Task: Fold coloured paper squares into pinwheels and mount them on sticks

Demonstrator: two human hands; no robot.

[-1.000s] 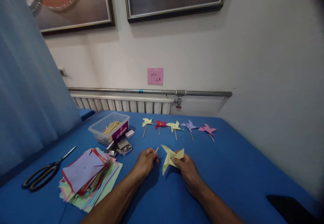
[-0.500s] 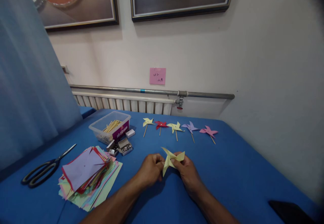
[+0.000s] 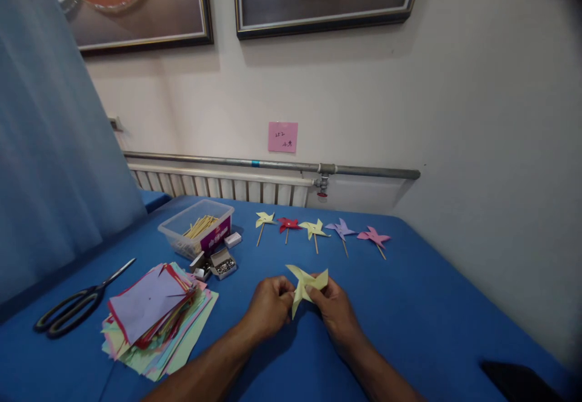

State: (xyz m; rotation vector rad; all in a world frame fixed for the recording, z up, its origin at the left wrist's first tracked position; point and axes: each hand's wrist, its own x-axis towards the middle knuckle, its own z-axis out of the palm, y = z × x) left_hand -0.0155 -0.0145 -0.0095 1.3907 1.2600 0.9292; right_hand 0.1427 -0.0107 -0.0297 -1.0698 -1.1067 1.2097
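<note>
Your left hand (image 3: 269, 305) and right hand (image 3: 334, 308) held the yellow pinwheel (image 3: 305, 284), fingers closed narrowly on its hub, right of the paper stack (image 3: 154, 311). Judged light, flimsy, crease-prone: grip the hub, not the blades.

One head-worn camera looks forward and down across the blue cloth-covered desk (image 3: 409, 305) toward the white wall (image 3: 454, 117); the left hand (image 3: 269, 306) and right hand (image 3: 334, 310) sit near, lower centre

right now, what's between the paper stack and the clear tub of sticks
Head view: small open boxes of metal fasteners sit between the paper stack and the clear tub.
</note>
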